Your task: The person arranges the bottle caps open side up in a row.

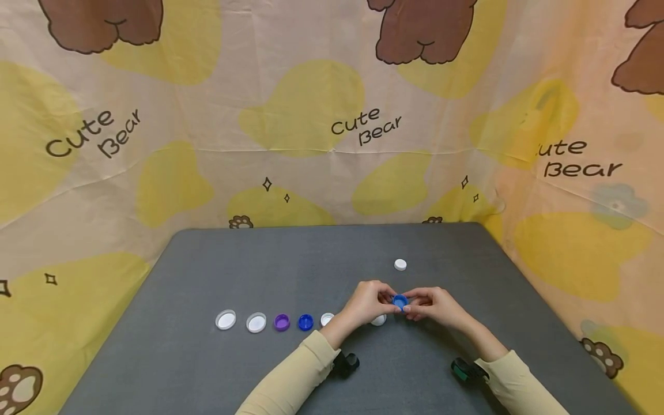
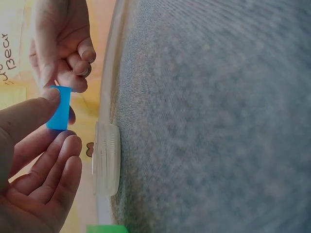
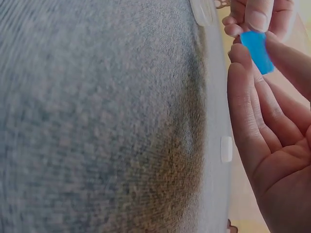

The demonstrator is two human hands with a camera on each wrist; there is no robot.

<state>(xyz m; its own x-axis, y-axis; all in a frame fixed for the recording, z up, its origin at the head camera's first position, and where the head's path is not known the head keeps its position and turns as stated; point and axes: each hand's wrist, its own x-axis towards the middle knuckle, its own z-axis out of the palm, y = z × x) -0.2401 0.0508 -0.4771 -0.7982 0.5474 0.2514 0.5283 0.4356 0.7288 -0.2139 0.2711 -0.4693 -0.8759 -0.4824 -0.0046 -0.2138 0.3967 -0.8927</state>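
Observation:
A small blue bottle cap (image 1: 400, 301) is raised above the grey table between both hands. My left hand (image 1: 369, 302) pinches its left edge between thumb and fingers. On the opposite edge, the thumb and fingertips of my right hand (image 1: 438, 306) grip the same cap. From the left wrist, the blue cap (image 2: 59, 108) appears side-on, with the thumb across its wall. Just under the hands a white cap (image 1: 378, 320) lies on the table, partly covered. Another white cap (image 1: 327, 319) is half hidden behind the left wrist.
Left of the hands, two white lids (image 1: 225, 320), a purple cap (image 1: 282, 322) and a second blue cap (image 1: 305, 322) lie in a row. Farther back sits a small white cap (image 1: 400, 264). A patterned cloth (image 1: 311, 115) hangs behind the grey table (image 1: 259, 374).

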